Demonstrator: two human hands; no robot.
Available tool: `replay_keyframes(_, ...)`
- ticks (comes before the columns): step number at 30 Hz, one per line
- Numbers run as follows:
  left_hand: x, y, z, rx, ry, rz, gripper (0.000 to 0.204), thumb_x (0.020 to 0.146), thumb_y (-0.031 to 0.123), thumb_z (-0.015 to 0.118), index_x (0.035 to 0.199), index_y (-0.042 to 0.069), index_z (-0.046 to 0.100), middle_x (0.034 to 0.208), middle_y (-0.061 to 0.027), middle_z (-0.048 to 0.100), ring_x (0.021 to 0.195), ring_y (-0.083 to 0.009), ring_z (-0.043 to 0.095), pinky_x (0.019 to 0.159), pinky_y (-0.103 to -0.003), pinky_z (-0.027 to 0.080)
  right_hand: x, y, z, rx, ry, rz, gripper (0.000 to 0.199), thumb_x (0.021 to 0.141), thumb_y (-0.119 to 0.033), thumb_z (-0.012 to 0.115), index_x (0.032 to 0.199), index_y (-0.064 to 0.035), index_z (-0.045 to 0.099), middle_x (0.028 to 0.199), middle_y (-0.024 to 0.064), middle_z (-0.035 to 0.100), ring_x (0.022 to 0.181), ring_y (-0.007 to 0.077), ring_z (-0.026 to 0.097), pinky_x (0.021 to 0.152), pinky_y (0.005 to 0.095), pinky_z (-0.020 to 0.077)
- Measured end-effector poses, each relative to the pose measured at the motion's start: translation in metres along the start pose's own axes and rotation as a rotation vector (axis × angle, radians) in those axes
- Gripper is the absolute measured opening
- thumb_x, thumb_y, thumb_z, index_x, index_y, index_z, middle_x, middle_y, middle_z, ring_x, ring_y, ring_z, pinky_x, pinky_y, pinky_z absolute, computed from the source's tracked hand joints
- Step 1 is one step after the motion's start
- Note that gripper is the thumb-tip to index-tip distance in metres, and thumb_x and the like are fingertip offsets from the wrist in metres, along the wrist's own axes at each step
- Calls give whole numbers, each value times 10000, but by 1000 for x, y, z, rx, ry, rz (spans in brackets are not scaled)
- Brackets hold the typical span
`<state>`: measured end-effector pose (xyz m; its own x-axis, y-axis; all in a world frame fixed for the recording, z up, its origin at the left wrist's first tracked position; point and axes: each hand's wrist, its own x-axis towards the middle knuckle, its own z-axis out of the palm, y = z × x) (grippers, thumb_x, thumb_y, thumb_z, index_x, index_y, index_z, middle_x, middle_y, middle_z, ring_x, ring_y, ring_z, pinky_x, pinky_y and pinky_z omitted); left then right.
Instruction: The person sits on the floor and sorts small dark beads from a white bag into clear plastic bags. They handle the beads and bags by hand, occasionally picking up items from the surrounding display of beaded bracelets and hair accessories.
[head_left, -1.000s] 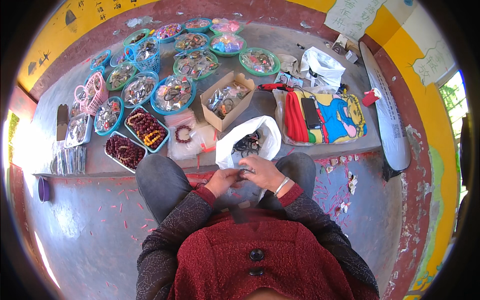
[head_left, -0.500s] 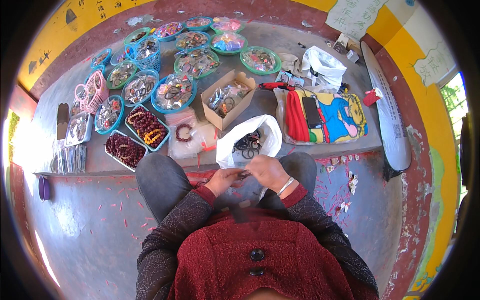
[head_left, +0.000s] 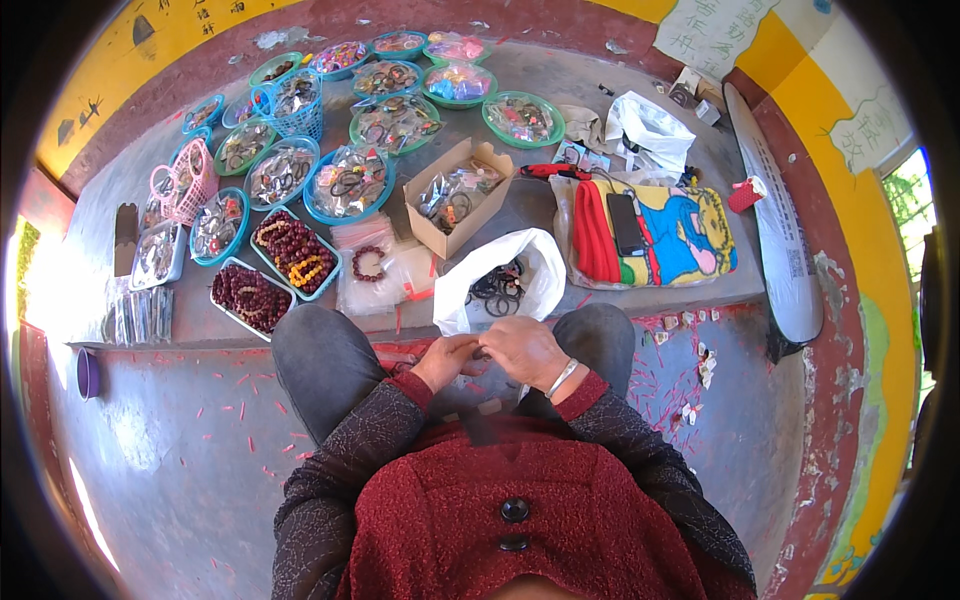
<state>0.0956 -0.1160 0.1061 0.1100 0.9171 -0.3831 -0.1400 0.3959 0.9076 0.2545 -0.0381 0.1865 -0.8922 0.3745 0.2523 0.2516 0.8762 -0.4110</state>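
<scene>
Seated person working a small item between both hands above the lap.

The left hand [head_left: 447,358] and right hand [head_left: 522,350] are meeting fingertip to fingertip, fingers pinching something too small to identify, just below the white bag [head_left: 500,280] of dark rings [head_left: 497,290]. It could be slipping to the floor [head_left: 180,460], judging by that fine grip. A cardboard box [head_left: 455,195] is sitting on the ledge [head_left: 540,205]; pale paper signs [head_left: 710,30] are hanging on the yellow wall.

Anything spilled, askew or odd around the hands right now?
Small red scraps litter the grey floor on both sides of the knees. The white bag of dark rings slumps open at the ledge edge. Both hands, left hand and right hand, meet over something too small to identify.
</scene>
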Motion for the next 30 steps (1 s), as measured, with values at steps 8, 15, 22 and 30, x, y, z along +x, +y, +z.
replay_keyframes(8, -1, -1, 2, -28, 10, 36, 312, 912, 114, 401, 1164, -27, 518, 1066, -125, 580, 865, -185, 606, 705, -293, 549, 0, 3, 0, -96, -11, 29, 49, 717, -90, 559, 758, -71, 541, 740, 66, 516, 737, 251, 537, 664, 351, 448)
replay_keyframes(15, -4, 7, 3, 48, -64, -59, 308, 907, 86, 402, 1171, -26, 514, 1096, -120, 563, 930, -203, 579, 729, -322, 549, -1, 1, 13, -34, -72, 23, 28, 733, -103, 538, 731, -75, 543, 734, 77, 509, 746, 274, 534, 640, 375, 445)
replay_keyframes(22, 2, -4, 0, 0, 23, -1, 329, 910, 128, 400, 1178, -32, 503, 1068, -128, 582, 891, -193, 602, 686, -301, 549, -3, 16, 24, 246, 58, 28, 139, 749, -26, 515, 862, -23, 596, 866, 116, 580, 824, 292, 574, 688, 355, 474)
replay_keyframes(30, -11, 19, -3, -438, -30, -3, 339, 917, 100, 359, 1217, -18, 461, 1156, -127, 536, 1001, -229, 567, 748, -350, 540, -6, 13, -1, 279, 223, 215, 222, 718, 24, 546, 920, -35, 617, 950, 117, 587, 910, 279, 573, 787, 330, 463)
